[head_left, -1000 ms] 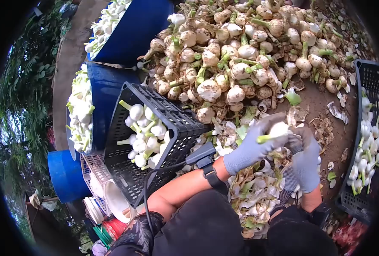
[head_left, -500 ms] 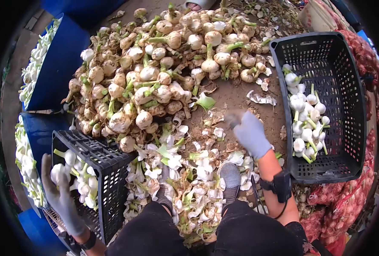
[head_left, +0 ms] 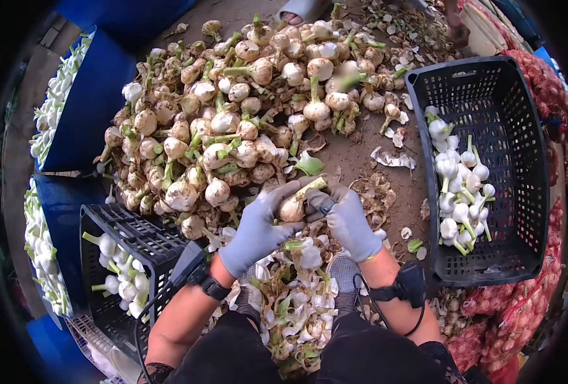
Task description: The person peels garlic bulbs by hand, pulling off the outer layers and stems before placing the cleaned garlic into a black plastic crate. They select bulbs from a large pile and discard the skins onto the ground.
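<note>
Both gloved hands meet in front of me over the peel-strewn ground. My left hand (head_left: 263, 216) is wrapped round a brownish garlic bulb (head_left: 291, 208), whose cut green stem (head_left: 312, 186) points up and right. My right hand (head_left: 346, 216) is closed against the bulb's other side, fingers at the skin below the stem. Something small and dark (head_left: 327, 206) shows at its thumb. Behind the hands lies a big heap of unpeeled garlic (head_left: 223, 121). White peeled bulbs lie in the black crate at left (head_left: 162, 246) and along the near side of the black crate at right (head_left: 488, 265).
Blue containers (head_left: 95, 96) full of white garlic stand at far left. Red mesh sacks (head_left: 520, 307) of garlic lie at right. Loose peels (head_left: 296, 307) cover the ground round my shoes. Another person's foot (head_left: 291, 17) and hand (head_left: 456, 29) show at the top.
My left hand has left the white bulbs in the left crate and come to the middle. My right hand has drawn in beside it, and an unpeeled bulb is now held between them.
</note>
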A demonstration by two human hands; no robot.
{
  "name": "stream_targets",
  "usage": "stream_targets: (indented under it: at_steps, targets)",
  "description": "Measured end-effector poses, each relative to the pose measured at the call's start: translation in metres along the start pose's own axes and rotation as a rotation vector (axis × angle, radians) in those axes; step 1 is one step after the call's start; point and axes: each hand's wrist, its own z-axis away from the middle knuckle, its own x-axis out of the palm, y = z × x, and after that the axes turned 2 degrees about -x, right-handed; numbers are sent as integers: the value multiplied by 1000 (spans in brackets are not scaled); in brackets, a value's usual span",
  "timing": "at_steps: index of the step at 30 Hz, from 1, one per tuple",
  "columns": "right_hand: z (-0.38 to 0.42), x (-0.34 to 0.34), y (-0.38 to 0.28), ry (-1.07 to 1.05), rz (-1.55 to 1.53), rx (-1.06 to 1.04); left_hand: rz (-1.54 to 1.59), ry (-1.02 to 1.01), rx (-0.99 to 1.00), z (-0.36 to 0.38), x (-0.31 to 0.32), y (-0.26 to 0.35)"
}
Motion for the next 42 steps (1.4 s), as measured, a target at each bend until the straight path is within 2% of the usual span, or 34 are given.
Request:
stream_targets:
  at_steps: [1,2,4,5,7,9,12,13,15,17,19,25,26,27,28,30,31,33,34,36,37,38,39,41,42]
  targets:
    - [9,6,0,41,-10,-15,104,-19,-98,5,5,0]
    - [13,3,5,45,-18,-6,103,-27,-108,10,9,1]
    - [17,-7,13,-35,243,-6,-76,66,-15,12,9,16]
    - [19,-7,17,-35,240,6,-73,62,-26,14,9,20]
    - [20,-1,23,-22,482,-155,-182,38,-3,15,4,22]
    - [24,5,14,-54,370,-86,-123,53,-32,19,1,18]
    - [28,9,-1,-34,305,168,-38,-49,-35,23,-1,15]
    - [28,12,2,-40,300,169,-43,-48,-40,24,0,16]
    - [29,14,11,15,382,18,566,-51,-351,25,3,17]
    - [31,13,15,11,431,16,496,-20,-371,24,2,20]
    - [33,15,12,-15,421,112,594,-13,-411,26,0,17]
    - [37,17,-4,40,319,66,747,-46,-416,26,-4,20]
    - [38,17,-5,8,266,69,605,0,-352,27,-1,16]
    - [38,16,-5,-22,214,73,607,-4,-355,27,3,14]
    - [35,15,-1,-27,352,114,427,43,-258,28,6,13]
    - [31,16,-4,-22,339,145,3,119,-25,28,4,11]
    - [31,17,-4,-19,325,178,2,115,-28,29,3,12]
    - [30,15,3,-17,315,176,-234,158,136,31,2,16]
    - [31,17,5,16,381,101,-232,157,135,33,0,17]
    - [33,19,7,44,447,24,522,-28,-353,36,-5,20]
    - [35,21,8,94,817,-188,521,-25,-355,37,-7,19]
    - [37,22,8,145,1182,-409,795,-69,-428,38,-8,17]
    - [38,22,10,144,1181,-411,1070,-115,-495,39,-9,14]
    - [40,20,13,117,1281,-577,1019,-135,-443,40,0,2]
    - [40,18,13,115,1280,-579,1161,-119,-438,40,3,-1]
